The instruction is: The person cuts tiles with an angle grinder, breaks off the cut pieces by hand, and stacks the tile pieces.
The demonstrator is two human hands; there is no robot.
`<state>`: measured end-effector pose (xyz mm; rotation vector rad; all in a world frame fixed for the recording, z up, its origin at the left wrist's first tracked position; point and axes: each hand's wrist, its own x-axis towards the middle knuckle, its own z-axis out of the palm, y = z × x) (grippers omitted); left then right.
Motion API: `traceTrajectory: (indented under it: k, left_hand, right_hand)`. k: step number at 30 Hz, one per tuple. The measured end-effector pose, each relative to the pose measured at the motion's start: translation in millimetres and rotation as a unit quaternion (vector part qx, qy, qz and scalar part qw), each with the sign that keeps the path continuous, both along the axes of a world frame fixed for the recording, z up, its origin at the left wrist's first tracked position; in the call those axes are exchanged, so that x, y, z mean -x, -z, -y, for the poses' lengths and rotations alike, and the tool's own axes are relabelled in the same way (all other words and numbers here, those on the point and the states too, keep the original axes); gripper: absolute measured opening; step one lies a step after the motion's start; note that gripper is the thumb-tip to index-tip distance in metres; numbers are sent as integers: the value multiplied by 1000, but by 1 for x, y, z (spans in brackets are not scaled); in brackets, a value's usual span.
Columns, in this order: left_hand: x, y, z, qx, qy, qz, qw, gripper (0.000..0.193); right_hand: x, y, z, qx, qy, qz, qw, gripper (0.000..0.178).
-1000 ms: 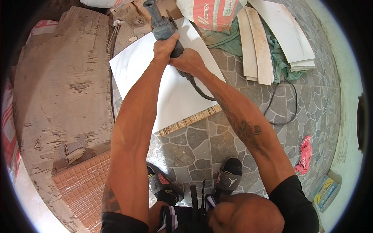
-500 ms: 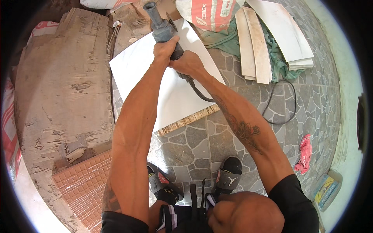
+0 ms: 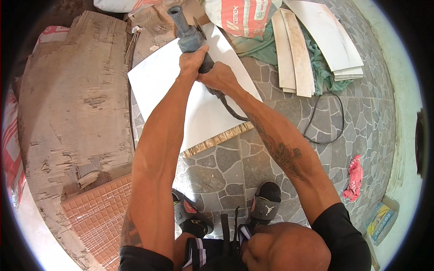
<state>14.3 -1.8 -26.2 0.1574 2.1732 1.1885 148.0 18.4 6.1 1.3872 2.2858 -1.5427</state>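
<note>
Left hand (image 3: 193, 62) wrapped around the body of the angle grinder (image 3: 191, 40) just behind its head, right hand (image 3: 220, 77) closed around the rear part, thumbs toward each other. Grinder lies over the white tile (image 3: 210, 113), its head and disc (image 3: 199, 30) at the tile's far edge, disc contact with the surface cannot be told; cord (image 3: 231, 109) runs toward the tile's near right corner. Beyond the right edge, pale strips (image 3: 296, 52) rest on green cloth (image 3: 257, 49).
</note>
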Motion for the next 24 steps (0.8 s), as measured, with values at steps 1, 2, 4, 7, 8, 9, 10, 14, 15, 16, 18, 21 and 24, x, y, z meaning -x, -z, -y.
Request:
traceTrajectory:
  k: [1,2,4,7,8,9,10,14,15,16,18,21,24]
  left_hand:
    - [-2,0,-1,-5,3,5,1000,64]
    - [-2,0,1,-8,4,9,1000,64]
    - [-1,0,1,-2,5,-1,1000,63]
    - [0,3,4,1,6,-10,1000,63]
    - [-2,2,5,-3,7,-7,1000,63]
    - [-3,1,5,-4,7,-7,1000,63]
    - [-5,0,5,4,5,-6,1000,63]
    - [-11,0,9,-23,16,24,999,75]
    - [-10,1,9,-24,16,23,999,75]
    - [-9,1,8,-15,18,13,1000,75]
    - [-9,3,9,-5,18,4,1000,75]
    - [-9,4,10,3,7,-7,1000,63]
    - [-13,2,9,11,12,-22,1000,63]
  right_hand:
    - [-1,1,-1,-1,2,5,1000,69]
    - [-1,1,0,0,3,8,1000,68]
    - [-1,1,2,1,4,4,1000,68]
    - [-2,-1,4,2,1,1,1000,67]
    - [-3,-2,4,1,-2,2,1000,67]
    - [-4,-3,5,1,-2,3,1000,67]
    - [-5,-4,6,-2,1,3,1000,68]
    - [-10,0,6,-2,7,1,1000,68]
    - [-10,1,7,-3,7,0,1000,68]
    - [-10,3,7,-4,8,-6,1000,69]
    - [-10,2,8,-4,8,-12,1000,69]
    - [-12,-1,11,-5,7,-5,1000,70]
    - [-15,-1,11,1,8,-6,1000,71]
